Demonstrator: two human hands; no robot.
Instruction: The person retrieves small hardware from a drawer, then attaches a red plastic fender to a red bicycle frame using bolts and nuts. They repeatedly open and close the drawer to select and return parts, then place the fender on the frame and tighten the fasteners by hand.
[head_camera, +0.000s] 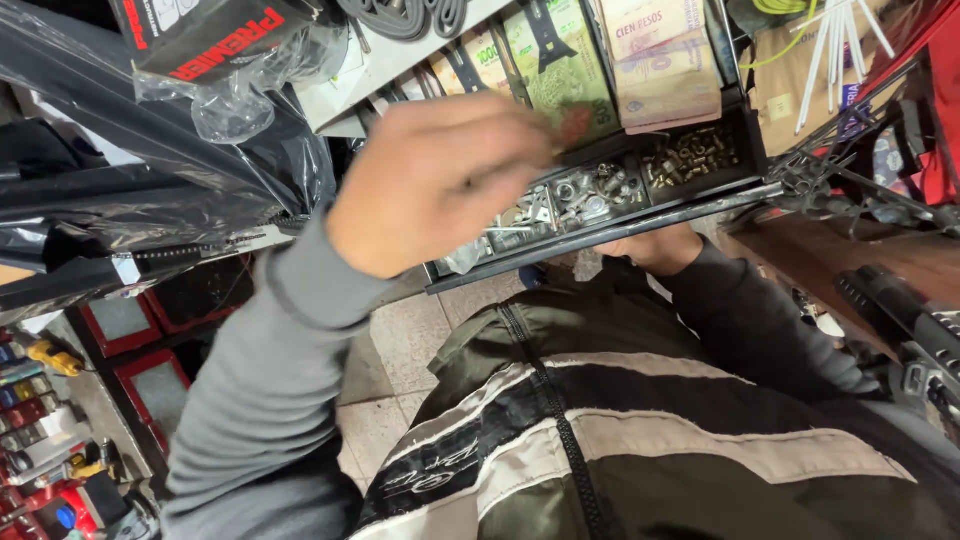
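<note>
While our left hand (435, 180) hangs blurred over the open cash drawer (600, 225), its fingers curl down toward the small compartments along the drawer's front edge, the ones full of silver washers and nuts (585, 195). We cannot tell whether anything is pinched between the fingertips; the motion smear hides them, though the hand looks loosely bent, neither flat nor fisted. The silver hardware lies just beyond and to the right of those fingertips, very near, and a bin of brass fittings (690, 152) sits further right again. Behind the bins, stacks of banknotes (660, 60) stand in clips, running away from us toward the back of the drawer. The row of bins runs left to right, rising a little to the right, so it stretches sideways from the left hand.

Our right hand (655, 245) is tucked under the drawer's front lip, only partly seen, apparently bracing it from below; how its fingers sit we cannot tell. The left is plainly nearer the hardware.
</note>
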